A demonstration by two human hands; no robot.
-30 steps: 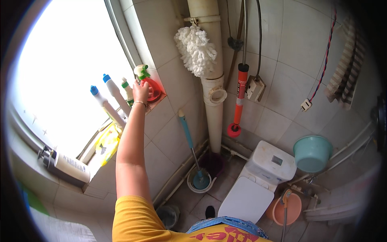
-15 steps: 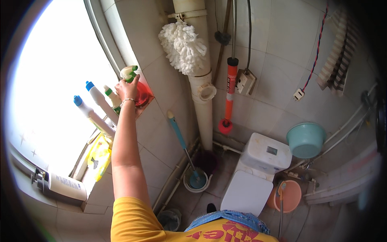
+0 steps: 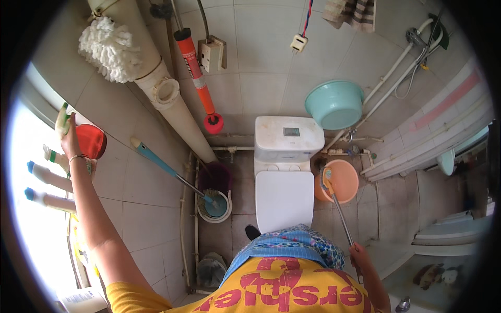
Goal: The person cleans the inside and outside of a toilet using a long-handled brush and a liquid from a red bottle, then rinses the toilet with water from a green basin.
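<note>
At the window sill on the left, my left hand (image 3: pixel 68 140) is closed round the neck of a spray bottle (image 3: pixel 63 119) with a green and white trigger head. Its body is mostly hidden by my hand. Right beside it sits a red plastic container (image 3: pixel 93 141). Bottles with blue caps (image 3: pixel 49 177) and one with a green cap stand just nearer. Low on the right, my right hand (image 3: pixel 359 255) is wrapped round the metal handle of a scrub brush (image 3: pixel 339 208). The brush's orange and white head rests at the peach bucket (image 3: pixel 345 182).
A white toilet (image 3: pixel 284 201) with its lid down stands ahead. A teal basin (image 3: pixel 334 104) hangs at the wall by pipes. A blue-handled toilet brush (image 3: pixel 162 161) leans in a white holder. A red plunger-like tool (image 3: pixel 195 73) and a fluffy white duster (image 3: pixel 109 49) hang near the drainpipe.
The view has swung right and down, bringing my right hand and the whole toilet into sight. My left hand stays on the spray bottle at the sill.
</note>
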